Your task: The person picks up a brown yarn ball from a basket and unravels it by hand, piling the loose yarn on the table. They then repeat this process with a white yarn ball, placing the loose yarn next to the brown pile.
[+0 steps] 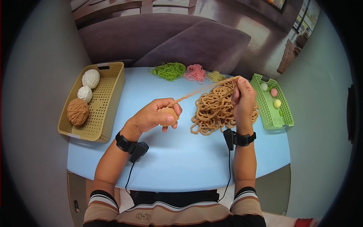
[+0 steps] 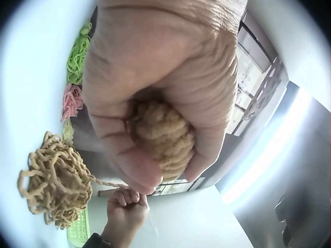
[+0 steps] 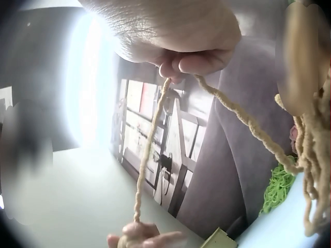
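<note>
My left hand [image 1: 160, 115] grips a small ball of tan yarn [image 2: 161, 135], fingers and thumb curled round it. From that ball a tan strand [image 1: 196, 92] runs up and rightward to my right hand [image 1: 244, 96], which pinches it between thumb and fingers. In the right wrist view the strand [image 3: 147, 150] enters the pinch from the left hand, and a second length leaves it toward the pile. That large loose pile of tan yarn [image 1: 213, 109] lies on the table, partly behind the right hand.
A beige basket [image 1: 109, 102] at left holds two white yarn balls [image 1: 90, 78] and a brown one [image 1: 78, 112]. Green [image 1: 169, 71], pink [image 1: 195, 73] and yellow yarn [image 1: 216, 76] lie along the back edge. A green basket [image 1: 281, 117] with small balls stands right.
</note>
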Demonstrator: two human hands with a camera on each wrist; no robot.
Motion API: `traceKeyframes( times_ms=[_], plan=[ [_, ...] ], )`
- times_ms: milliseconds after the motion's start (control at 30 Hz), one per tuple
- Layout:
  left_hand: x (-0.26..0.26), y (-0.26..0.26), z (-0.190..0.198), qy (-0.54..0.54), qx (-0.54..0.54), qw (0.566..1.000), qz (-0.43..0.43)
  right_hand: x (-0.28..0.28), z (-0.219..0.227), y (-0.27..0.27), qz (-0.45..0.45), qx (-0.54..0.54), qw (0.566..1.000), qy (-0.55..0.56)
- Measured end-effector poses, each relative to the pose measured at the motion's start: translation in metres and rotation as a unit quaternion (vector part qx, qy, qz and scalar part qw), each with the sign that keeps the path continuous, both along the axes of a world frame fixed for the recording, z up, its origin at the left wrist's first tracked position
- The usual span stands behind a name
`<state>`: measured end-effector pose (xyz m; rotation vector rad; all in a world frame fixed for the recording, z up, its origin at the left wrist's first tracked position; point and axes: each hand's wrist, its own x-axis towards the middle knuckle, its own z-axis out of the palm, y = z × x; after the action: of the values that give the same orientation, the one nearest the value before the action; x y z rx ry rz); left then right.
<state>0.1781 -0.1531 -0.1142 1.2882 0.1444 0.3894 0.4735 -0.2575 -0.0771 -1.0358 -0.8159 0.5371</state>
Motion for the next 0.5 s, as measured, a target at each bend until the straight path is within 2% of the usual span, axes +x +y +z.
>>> traceKeyframes(
  times_ms=[33, 133, 233, 333, 433, 467, 500],
  plan=[
    [0.0, 0.0, -0.002, 0.004, 0.003, 1.0, -0.009, 0.006, -0.002, 0.001, -0.003, 0.002, 1.0, 0.019],
    [0.003, 0.006, -0.003, 0.076, -0.01, 0.995, 0.063, 0.021, -0.002, -0.001, -0.042, 0.002, 0.999, 0.013],
    [0.002, 0.011, -0.003, 0.12, 0.029, 0.988, 0.089, 0.026, 0.003, -0.005, -0.075, 0.028, 0.997, 0.009],
    [0.001, 0.017, -0.011, 0.105, 0.022, 0.987, 0.123, 0.027, 0.007, -0.008, -0.085, 0.045, 0.995, 0.011],
    [-0.001, 0.026, -0.019, 0.026, -0.02, 0.984, 0.176, 0.033, 0.005, -0.007, -0.115, 0.046, 0.992, 0.005],
    [0.0, 0.03, -0.02, 0.017, -0.048, 0.974, 0.222, 0.042, 0.002, -0.014, -0.071, 0.021, 0.997, -0.03],
    [-0.001, 0.032, -0.022, 0.01, -0.058, 0.97, 0.234, 0.044, -0.001, -0.011, -0.111, 0.002, 0.987, -0.121]
  ],
)
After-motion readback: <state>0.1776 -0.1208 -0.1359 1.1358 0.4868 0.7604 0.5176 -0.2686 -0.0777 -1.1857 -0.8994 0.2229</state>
